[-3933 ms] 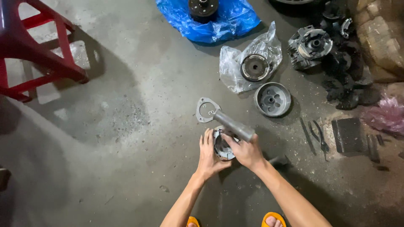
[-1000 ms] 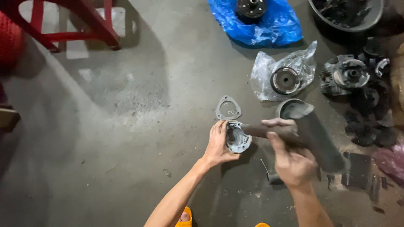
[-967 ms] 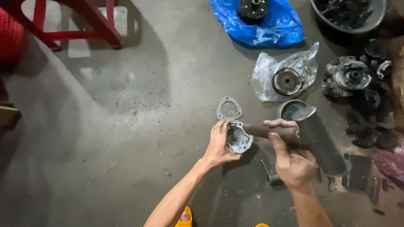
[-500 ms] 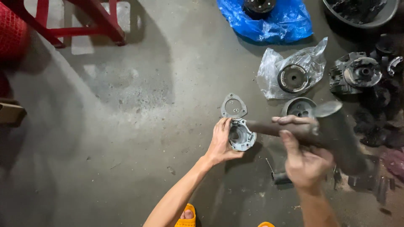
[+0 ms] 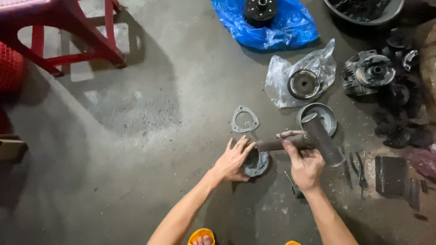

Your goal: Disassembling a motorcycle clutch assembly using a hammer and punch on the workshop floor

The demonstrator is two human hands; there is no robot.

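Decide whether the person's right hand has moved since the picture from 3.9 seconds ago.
Yes. The right hand left the round grey metal housing on the floor and now sits to its right, gripping the grey metal pipe hammer.
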